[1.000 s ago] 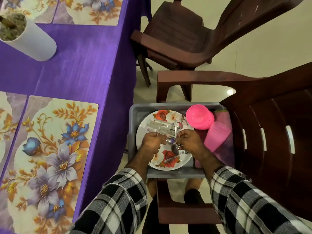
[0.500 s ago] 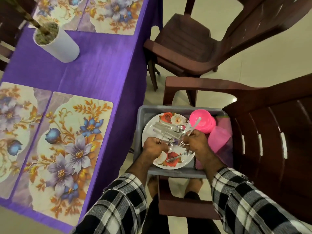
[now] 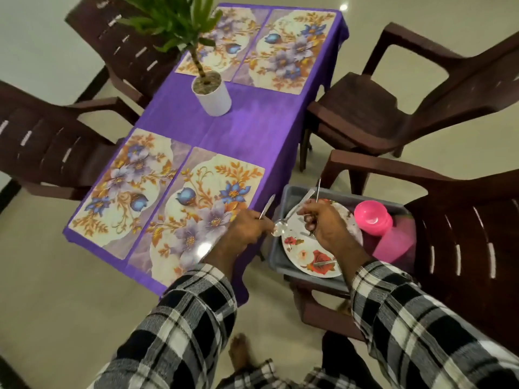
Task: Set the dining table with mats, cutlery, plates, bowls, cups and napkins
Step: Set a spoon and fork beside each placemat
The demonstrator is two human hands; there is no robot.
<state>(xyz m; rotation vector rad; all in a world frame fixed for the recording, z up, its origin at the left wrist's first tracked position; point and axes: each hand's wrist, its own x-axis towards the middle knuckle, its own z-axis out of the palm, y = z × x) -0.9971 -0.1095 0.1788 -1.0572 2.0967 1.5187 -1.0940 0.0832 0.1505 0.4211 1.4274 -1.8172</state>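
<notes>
My left hand pinches a knife near the tabletop edge; right hand grips several cutlery pieces over the plate in the bin. Loose bundle could slip and clatter down.

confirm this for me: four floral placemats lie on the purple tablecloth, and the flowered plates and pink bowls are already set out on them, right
Not quite. In the head view the four floral placemats on the purple tablecloth lie bare; the flowered plates and pink bowls sit in the grey tray on a chair.

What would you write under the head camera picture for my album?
Both hands lift cutlery from the plate beside the purple table.
</notes>
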